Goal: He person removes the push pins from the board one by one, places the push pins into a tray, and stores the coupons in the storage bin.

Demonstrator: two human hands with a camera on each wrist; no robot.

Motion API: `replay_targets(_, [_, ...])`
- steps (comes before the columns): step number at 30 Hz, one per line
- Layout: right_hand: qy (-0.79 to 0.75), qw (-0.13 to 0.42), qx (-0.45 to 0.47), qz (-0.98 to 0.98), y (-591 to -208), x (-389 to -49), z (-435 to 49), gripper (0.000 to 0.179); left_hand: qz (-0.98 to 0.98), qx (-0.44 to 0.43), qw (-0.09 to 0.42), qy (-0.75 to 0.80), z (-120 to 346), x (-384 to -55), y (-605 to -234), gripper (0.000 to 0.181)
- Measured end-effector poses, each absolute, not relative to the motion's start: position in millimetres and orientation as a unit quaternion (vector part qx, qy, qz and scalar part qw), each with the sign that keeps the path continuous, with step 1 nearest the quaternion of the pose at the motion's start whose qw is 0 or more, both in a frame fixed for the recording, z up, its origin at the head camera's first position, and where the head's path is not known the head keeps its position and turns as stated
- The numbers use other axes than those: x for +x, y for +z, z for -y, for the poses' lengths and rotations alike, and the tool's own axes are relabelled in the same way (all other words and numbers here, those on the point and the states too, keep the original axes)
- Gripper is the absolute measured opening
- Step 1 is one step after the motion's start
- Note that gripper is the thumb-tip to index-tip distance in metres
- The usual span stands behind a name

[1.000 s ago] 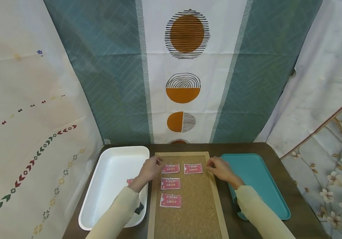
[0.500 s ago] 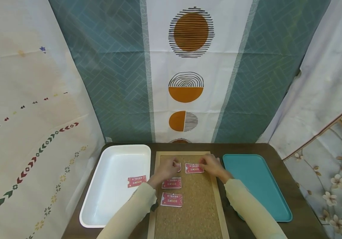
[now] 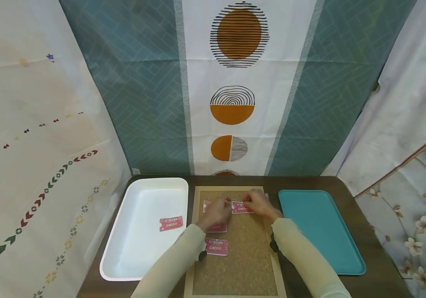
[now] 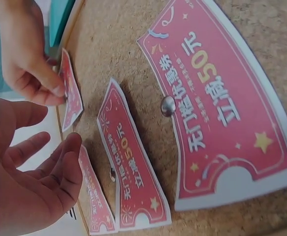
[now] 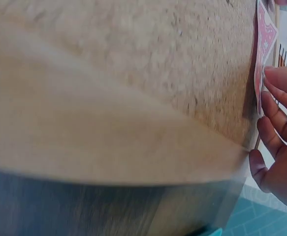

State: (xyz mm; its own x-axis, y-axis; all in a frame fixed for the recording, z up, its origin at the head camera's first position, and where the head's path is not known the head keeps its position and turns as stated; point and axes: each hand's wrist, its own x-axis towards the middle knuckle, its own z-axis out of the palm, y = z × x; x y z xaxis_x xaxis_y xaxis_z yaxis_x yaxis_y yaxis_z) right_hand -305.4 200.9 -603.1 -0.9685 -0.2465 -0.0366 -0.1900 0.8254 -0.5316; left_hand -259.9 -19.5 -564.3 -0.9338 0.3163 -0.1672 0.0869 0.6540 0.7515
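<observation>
Red-and-white paper coupons are fixed by silver thumbtacks to a wood-framed corkboard (image 3: 250, 260). My right hand (image 3: 261, 203) pinches at the top edge of the upper right coupon (image 3: 240, 208), where its thumbtack is hidden by the fingertips. My left hand (image 3: 216, 213) hovers over the left column with loosely bent fingers and holds nothing. In the left wrist view, this left hand (image 4: 35, 172) is beside the upper left coupon (image 4: 95, 196). The middle coupon (image 4: 131, 162) and the nearest coupon (image 4: 222, 108) show their thumbtacks. The head view shows the lower coupon (image 3: 216, 247) uncovered.
A white tray (image 3: 131, 236) stands left of the board with one loose coupon (image 3: 171, 223) in it. To the right lies a teal tray (image 3: 322, 231). Dark brown tabletop (image 3: 298, 277) shows between them, and hanging cloths (image 3: 149, 103) enclose the back and sides.
My right hand has moved left from the board's right edge to the upper right coupon's top middle. My left hand has moved right and slightly down, off the upper left coupon's left end.
</observation>
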Motion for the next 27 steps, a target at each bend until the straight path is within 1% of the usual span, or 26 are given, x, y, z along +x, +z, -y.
replay_targets(6, [-0.269,0.061,-0.112,-0.955,-603.3,-310.6,-192.1,0.004,-0.916,0.105,0.135,0.363,13.2,-270.2,-574.4,0.039])
replay_targets(10, [-0.259,0.063,-0.11,-0.958,-604.4,-312.6,-191.5,0.008,-0.916,0.107,0.127,0.364,8.7,-276.1,-585.1,0.038])
replay_targets(17, [-0.248,0.082,-0.097,-0.96,-601.0,-316.2,-190.5,0.009,-0.908,0.105,0.137,0.38,0.3,-277.9,-589.8,0.037])
replay_targets(27, [-0.255,0.106,-0.086,-0.957,-598.7,-319.8,-187.3,0.01,-0.91,0.123,0.113,0.381,-9.2,-275.9,-594.5,0.038])
